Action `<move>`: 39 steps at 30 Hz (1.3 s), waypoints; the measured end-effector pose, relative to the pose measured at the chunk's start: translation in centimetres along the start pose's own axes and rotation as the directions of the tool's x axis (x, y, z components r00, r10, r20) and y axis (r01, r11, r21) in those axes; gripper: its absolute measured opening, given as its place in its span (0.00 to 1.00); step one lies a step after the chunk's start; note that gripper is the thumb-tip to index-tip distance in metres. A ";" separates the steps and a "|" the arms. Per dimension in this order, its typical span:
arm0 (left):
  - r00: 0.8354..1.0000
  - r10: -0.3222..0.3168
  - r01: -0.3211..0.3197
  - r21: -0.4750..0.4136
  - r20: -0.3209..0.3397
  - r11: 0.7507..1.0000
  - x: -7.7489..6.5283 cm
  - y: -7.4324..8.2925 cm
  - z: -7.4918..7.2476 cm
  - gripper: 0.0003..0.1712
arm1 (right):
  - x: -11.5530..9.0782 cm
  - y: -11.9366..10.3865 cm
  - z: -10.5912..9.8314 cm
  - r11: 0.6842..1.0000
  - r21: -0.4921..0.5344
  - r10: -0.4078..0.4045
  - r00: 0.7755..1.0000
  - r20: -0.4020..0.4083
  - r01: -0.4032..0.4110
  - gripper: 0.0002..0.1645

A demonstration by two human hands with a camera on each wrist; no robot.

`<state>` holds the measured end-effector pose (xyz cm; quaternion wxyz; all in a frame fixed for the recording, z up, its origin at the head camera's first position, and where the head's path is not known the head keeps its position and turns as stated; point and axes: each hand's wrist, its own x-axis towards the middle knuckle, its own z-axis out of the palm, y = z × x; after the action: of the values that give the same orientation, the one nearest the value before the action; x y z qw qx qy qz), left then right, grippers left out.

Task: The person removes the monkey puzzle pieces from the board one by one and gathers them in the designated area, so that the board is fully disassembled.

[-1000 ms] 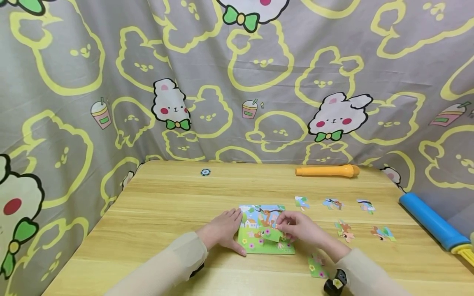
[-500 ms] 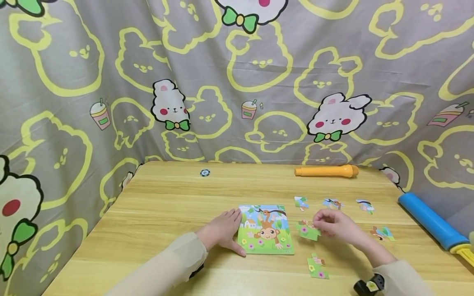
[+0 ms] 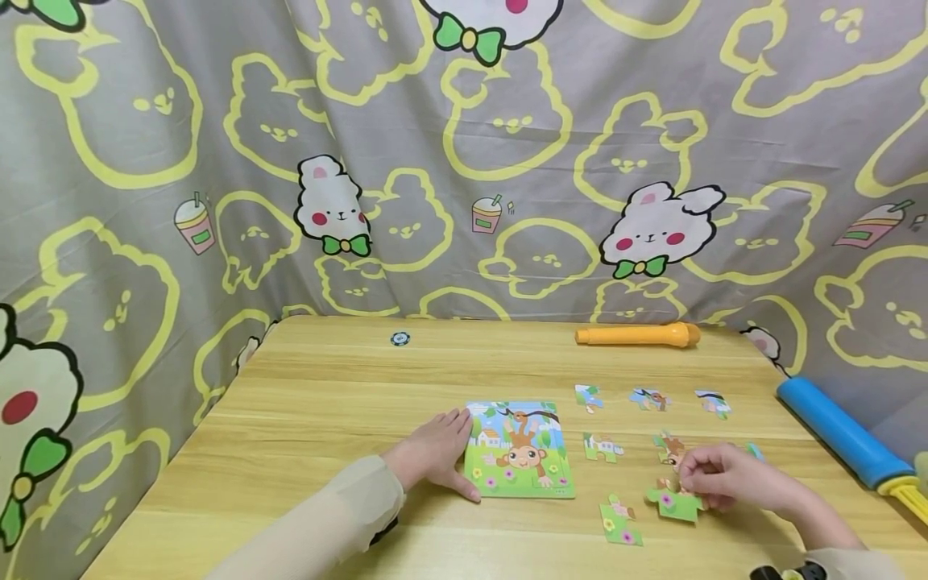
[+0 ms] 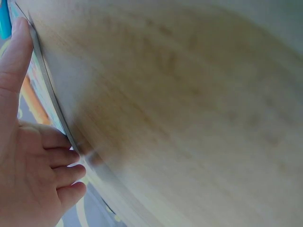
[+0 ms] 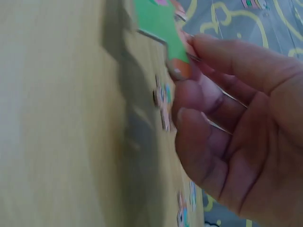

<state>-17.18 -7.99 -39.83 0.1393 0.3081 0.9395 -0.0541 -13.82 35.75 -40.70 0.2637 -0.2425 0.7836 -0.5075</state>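
My left hand (image 3: 438,455) rests at the left edge of a square puzzle board (image 3: 522,459) with a monkey picture. In the left wrist view its thumb and fingers (image 4: 66,175) lie extended along the board's edge, touching it. To the right, my right hand (image 3: 739,479) pinches a green jigsaw piece (image 3: 676,505) with a pink flower, between thumb and fingertips. The right wrist view shows that jigsaw piece (image 5: 158,28) held above the table, its shadow below. A monkey-face piece (image 3: 670,445) lies just behind the right hand, partly covered by it.
Other loose pieces lie right of the board: a house piece (image 3: 603,447), a flower piece (image 3: 619,522) and several along the back, such as a branch piece (image 3: 714,404). An orange toy microphone (image 3: 638,335), a round chip (image 3: 400,338) and a blue tube (image 3: 841,435) sit farther off.
My right hand has carried the green jigsaw piece rightward from over the board to among the loose pieces. The house piece has come into view. The left hand stays put.
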 end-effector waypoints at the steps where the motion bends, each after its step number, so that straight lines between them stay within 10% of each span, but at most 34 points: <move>1: 1.000 0.001 -0.001 0.001 0.000 1.000 0.0 0.0 0.0 0.67 | -0.3 0.2 -0.1 1.000 0.003 0.002 1.000 0.012 -0.003 0.09; 26: 1.000 -0.001 0.001 0.004 0.007 1.000 -0.1 0.1 -0.2 0.66 | -1.8 1.9 -0.4 0.999 -0.007 0.041 0.998 0.042 -0.040 0.08; 39: 1.000 0.002 -0.002 0.005 -0.004 1.000 -0.1 0.1 -0.2 0.66 | 0.6 -0.8 -0.6 0.991 -0.134 -0.031 0.999 -0.035 0.026 0.09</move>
<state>-17.07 -7.95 -39.55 0.1368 0.3097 0.9393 -0.0557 -14.53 35.42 -39.82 0.2250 -0.2611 0.8171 -0.4622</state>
